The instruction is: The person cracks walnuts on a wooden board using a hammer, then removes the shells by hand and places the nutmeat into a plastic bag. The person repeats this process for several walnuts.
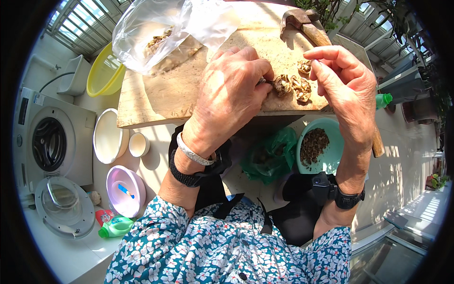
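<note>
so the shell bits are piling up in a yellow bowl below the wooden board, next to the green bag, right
Not quite: the bowl holding the shell bits is teal, not yellow. It does sit below the wooden board, next to the green bag. The yellow basin is at the board's far left. The head view shows this.

Rough matt wooden board (pixel 161 94)

Wooden board (pixel 156 94), cracked walnuts (pixel 293 86), hammer (pixel 307 26), plastic bag (pixel 161 33)

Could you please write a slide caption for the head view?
Left hand and right hand pick at cracked walnuts on a wooden board.
</note>
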`<action>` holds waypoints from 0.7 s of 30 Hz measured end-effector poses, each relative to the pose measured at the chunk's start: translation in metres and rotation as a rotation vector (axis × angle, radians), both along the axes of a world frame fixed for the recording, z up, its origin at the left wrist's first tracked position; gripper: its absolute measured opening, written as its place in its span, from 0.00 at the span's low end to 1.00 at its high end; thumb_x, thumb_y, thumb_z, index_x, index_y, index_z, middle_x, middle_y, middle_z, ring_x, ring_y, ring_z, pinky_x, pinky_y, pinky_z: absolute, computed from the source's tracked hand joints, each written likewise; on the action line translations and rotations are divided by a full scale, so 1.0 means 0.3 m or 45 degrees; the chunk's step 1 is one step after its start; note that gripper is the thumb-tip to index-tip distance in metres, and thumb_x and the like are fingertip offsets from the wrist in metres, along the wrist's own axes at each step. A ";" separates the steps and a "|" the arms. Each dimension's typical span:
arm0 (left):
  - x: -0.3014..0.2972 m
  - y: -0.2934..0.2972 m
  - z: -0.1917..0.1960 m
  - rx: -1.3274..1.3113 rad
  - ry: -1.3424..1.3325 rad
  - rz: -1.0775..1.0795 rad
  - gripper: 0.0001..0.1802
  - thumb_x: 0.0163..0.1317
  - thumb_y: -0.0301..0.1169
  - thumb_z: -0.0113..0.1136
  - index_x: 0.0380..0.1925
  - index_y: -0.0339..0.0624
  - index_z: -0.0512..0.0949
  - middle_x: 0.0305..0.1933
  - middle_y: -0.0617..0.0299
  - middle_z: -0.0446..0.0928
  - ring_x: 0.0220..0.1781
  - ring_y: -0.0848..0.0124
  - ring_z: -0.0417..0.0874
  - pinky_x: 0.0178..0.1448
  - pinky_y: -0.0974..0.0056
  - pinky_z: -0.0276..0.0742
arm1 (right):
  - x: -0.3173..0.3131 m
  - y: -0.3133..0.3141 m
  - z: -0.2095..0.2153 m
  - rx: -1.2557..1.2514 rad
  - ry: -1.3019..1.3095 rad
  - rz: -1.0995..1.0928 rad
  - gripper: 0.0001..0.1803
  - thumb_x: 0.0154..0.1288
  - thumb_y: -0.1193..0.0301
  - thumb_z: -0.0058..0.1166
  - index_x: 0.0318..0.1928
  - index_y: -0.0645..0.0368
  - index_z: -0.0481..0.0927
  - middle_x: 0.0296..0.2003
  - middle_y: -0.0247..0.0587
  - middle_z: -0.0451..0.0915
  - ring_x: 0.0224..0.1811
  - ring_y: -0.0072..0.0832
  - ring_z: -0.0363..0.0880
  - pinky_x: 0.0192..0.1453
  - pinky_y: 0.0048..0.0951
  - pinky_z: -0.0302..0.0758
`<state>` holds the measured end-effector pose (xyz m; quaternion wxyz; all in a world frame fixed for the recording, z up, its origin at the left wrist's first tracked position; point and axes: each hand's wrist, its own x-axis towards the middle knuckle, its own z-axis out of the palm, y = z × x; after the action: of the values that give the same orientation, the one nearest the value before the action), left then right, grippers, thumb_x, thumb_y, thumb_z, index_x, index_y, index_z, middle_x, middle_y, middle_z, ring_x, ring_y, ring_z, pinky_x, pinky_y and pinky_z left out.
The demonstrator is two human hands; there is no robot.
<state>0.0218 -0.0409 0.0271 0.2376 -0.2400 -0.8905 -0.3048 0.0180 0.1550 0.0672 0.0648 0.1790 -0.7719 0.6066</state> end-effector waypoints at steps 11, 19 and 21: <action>0.037 -0.026 0.030 1.480 -0.814 -0.484 0.12 0.62 0.26 0.64 0.43 0.31 0.79 0.39 0.59 0.82 0.39 0.77 0.81 0.46 0.72 0.76 | 0.062 -0.051 0.025 -0.073 -0.138 0.059 0.06 0.66 0.78 0.56 0.42 0.62 0.82 0.29 0.23 0.78 0.30 0.08 0.71 0.33 0.12 0.66; 0.031 -0.042 0.009 1.726 -1.096 -0.705 0.16 0.67 0.32 0.59 0.50 0.33 0.76 0.40 0.58 0.82 0.35 0.77 0.81 0.43 0.74 0.77 | 0.068 -0.080 0.016 -0.101 -0.166 0.109 0.08 0.66 0.79 0.55 0.44 0.63 0.82 0.31 0.27 0.80 0.32 0.10 0.74 0.38 0.13 0.71; 0.032 -0.039 0.005 1.717 -1.115 -0.711 0.15 0.68 0.32 0.58 0.50 0.34 0.76 0.40 0.58 0.82 0.35 0.77 0.81 0.42 0.74 0.77 | 0.065 -0.089 0.007 -0.154 -0.166 0.114 0.09 0.67 0.79 0.55 0.46 0.63 0.82 0.30 0.28 0.80 0.31 0.10 0.73 0.35 0.13 0.70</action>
<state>0.0314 -0.0527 0.0287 -0.1203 -0.1185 -0.4380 -0.8830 0.0376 0.1283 0.0692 -0.0019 0.1691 -0.7276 0.6648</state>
